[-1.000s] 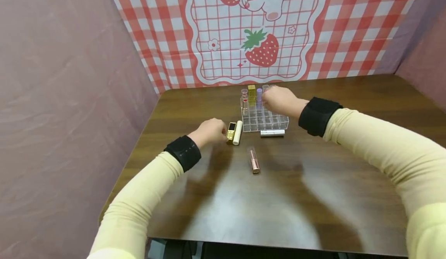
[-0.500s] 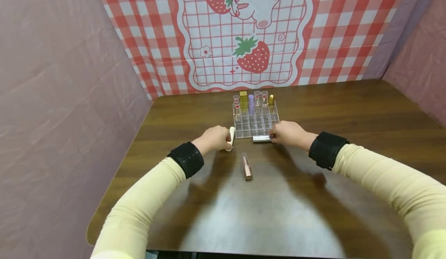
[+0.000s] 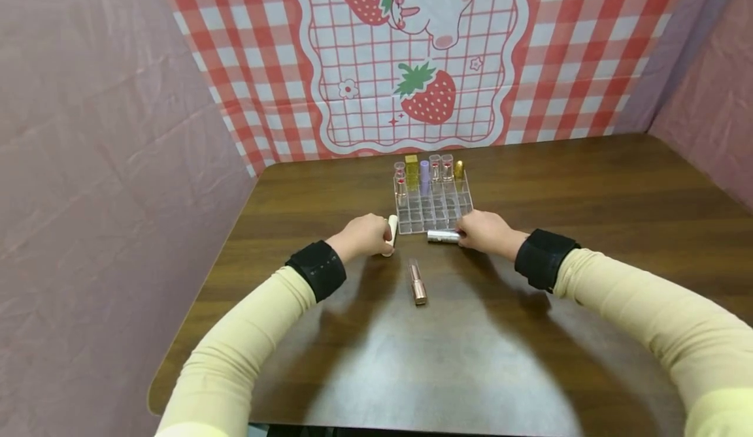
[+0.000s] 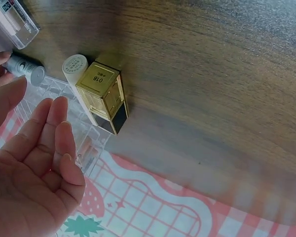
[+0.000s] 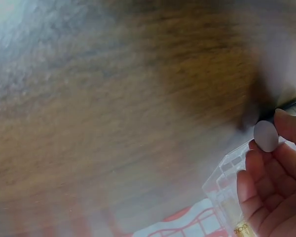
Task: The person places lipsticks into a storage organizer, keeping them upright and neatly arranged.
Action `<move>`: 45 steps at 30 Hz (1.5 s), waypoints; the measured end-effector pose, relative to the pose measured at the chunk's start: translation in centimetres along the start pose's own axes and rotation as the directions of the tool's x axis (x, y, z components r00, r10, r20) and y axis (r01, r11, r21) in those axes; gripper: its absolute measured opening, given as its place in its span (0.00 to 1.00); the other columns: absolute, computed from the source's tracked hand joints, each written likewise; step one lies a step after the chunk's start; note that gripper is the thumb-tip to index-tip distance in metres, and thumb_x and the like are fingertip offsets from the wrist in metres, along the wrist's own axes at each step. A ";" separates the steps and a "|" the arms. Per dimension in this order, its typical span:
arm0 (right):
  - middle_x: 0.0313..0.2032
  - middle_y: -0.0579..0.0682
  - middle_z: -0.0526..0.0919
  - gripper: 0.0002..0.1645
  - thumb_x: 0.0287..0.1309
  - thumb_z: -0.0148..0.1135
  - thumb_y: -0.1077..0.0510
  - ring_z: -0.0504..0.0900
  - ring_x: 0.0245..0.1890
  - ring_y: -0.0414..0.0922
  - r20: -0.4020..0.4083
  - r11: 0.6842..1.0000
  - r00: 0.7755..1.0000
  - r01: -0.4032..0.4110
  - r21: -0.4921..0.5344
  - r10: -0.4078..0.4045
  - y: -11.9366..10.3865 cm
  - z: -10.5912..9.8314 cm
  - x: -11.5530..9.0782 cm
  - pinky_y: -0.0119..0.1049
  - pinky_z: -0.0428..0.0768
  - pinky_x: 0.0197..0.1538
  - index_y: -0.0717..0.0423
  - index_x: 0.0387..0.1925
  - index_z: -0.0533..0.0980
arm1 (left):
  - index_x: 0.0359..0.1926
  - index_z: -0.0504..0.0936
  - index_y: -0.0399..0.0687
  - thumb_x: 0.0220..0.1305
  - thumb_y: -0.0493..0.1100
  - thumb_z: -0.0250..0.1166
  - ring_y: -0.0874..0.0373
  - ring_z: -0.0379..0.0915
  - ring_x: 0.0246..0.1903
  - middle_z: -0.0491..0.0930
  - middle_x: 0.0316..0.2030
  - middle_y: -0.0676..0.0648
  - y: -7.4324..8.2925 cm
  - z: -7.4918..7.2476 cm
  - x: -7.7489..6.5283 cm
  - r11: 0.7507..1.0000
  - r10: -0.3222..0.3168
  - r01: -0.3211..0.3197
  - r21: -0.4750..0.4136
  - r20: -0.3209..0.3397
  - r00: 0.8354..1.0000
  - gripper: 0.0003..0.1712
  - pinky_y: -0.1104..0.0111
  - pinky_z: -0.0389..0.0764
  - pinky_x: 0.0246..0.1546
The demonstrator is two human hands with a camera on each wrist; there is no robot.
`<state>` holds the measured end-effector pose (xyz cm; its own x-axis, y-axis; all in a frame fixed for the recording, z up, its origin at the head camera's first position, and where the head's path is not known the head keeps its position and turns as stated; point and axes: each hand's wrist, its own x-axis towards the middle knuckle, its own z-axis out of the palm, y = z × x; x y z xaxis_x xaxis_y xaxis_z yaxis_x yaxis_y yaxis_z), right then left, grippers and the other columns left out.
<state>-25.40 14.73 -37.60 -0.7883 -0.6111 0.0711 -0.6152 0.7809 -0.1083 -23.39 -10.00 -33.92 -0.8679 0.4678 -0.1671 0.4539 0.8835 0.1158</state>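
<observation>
At lipstick organizer (image 3: 426, 221), six o'clock: right hand (image 3: 487, 231) pinches silver tube (image 3: 441, 236) end, steadier, I guess; eight o'clock: left hand (image 3: 365, 234), fingers bent, empty.

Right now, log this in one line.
right hand: pinches silver tube | left hand: empty, beside white tube | rose-gold lipstick: lying on table

Reads "018", possibly inverted, on the end of the gold case (image 4: 103, 96), ten o'clock in left wrist view.
</observation>
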 end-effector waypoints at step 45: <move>0.25 0.53 0.75 0.05 0.54 0.57 0.61 0.69 0.24 0.46 -0.059 0.992 0.993 -0.099 0.083 0.104 -3.1 -9.3 10.0 0.37 0.63 0.30 0.59 0.25 0.74 | 0.34 0.83 0.46 0.55 0.46 0.64 0.58 0.72 0.29 0.77 0.26 0.52 -1.5 -0.7 -0.7 0.999 0.033 -0.033 0.007 -0.070 0.997 0.09 0.65 0.73 0.32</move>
<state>-31.53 7.41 -27.29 -0.8475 -0.5176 0.1180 -0.5308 0.8244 -0.1965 -23.61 -11.67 -33.34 -0.8644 0.4940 -0.0937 0.4836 0.8678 0.1145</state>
